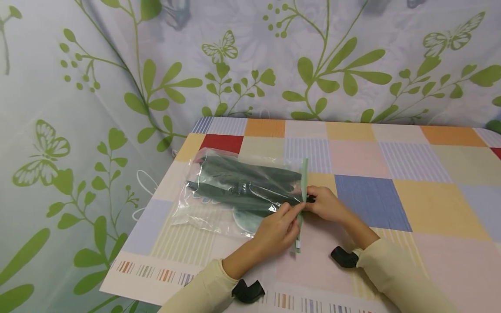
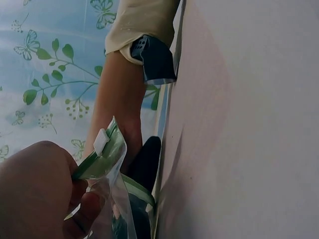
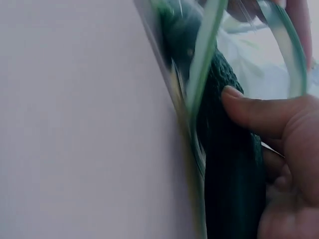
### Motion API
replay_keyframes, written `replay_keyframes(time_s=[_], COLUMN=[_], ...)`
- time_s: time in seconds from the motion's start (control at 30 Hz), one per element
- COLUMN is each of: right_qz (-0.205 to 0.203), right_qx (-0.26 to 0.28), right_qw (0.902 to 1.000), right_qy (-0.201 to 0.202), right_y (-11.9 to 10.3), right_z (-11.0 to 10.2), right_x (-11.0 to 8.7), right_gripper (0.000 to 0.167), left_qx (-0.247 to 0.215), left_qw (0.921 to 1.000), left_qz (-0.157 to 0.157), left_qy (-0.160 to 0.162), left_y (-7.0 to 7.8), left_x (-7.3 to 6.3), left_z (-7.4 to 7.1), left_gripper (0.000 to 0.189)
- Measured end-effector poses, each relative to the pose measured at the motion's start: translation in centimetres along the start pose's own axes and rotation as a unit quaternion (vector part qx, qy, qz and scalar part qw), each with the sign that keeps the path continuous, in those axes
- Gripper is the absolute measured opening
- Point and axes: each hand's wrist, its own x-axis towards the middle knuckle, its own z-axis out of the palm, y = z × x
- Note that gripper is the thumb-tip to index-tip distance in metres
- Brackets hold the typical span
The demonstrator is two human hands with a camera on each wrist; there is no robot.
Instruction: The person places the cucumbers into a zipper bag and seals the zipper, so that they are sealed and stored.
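Note:
A clear slider bag (image 1: 219, 221) with a green zip strip (image 1: 304, 174) lies on the table, its mouth to the right. Inside it are several long dark green cucumbers (image 1: 250, 167). My left hand (image 1: 275, 230) pinches the green strip near the middle and lifts one side of the mouth; the white slider (image 2: 101, 143) sits close to that hand. At the opening, my right hand (image 1: 326, 203) grips a bumpy dark green cucumber (image 3: 234, 184), thumb on one side and fingers on the other. The cucumber is partly in the bag's mouth.
The bag rests on a table with a patchwork cloth (image 1: 372, 202). A floral curtain (image 1: 250, 56) hangs behind and to the left. Each sleeve carries a black wrist device (image 1: 248, 291). A white cord (image 1: 145, 182) loops at the table's left edge.

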Motion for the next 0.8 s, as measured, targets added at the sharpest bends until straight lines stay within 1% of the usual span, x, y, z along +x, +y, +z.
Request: replay_keyframes(time_s=[0.1, 0.2, 0.3, 0.37, 0.43, 0.6, 0.63, 0.73, 0.8], right_qz=[-0.007, -0.014, -0.016, -0.017, -0.006, 0.016, 0.006, -0.004, 0.005], right_qx=[0.016, 0.008, -0.004, -0.020, -0.021, -0.001, -0.005, -0.015, -0.014], right_qw=[0.9998, 0.9997, 0.9998, 0.9996, 0.9997, 0.9994, 0.9994, 0.9980, 0.9958], right_qy=[0.008, 0.017, 0.013, 0.006, -0.006, -0.032, -0.034, -0.061, -0.091], right_y=[-0.3, -0.6, -0.7, -0.6, -0.3, 0.7, 0.8, 1.3, 1.7], right_z=[0.9, 1.3, 1.5, 1.2, 0.7, -1.1, -1.5, -2.7, -3.4], right_x=[0.7, 1.1, 1.5, 1.4, 1.2, 0.5, 0.3, -0.2, -0.4], right_gripper=[0.031, 0.031, 0.029, 0.029, 0.029, 0.028, 0.029, 0.037, 0.044], left_qx=[0.005, 0.006, 0.009, 0.012, 0.016, 0.015, 0.011, -0.003, -0.008], left_qw=[1.0000, 1.0000, 1.0000, 0.9999, 0.9999, 0.9999, 0.9999, 0.9998, 0.9995], left_qz=[0.002, 0.000, -0.001, 0.000, 0.001, -0.002, -0.005, -0.017, -0.024], left_qy=[0.004, 0.005, 0.003, 0.002, 0.003, -0.001, -0.004, -0.014, -0.021], left_y=[0.0, -0.1, -0.2, -0.1, 0.0, 0.1, 0.1, 0.2, 0.3], left_x=[0.0, 0.0, 0.0, 0.1, 0.2, 0.3, 0.3, 0.3, 0.3], left_z=[0.1, 0.2, 0.1, 0.2, 0.3, 0.4, 0.5, 0.5, 0.6], left_gripper=[0.041, 0.041, 0.041, 0.041, 0.041, 0.042, 0.041, 0.041, 0.041])
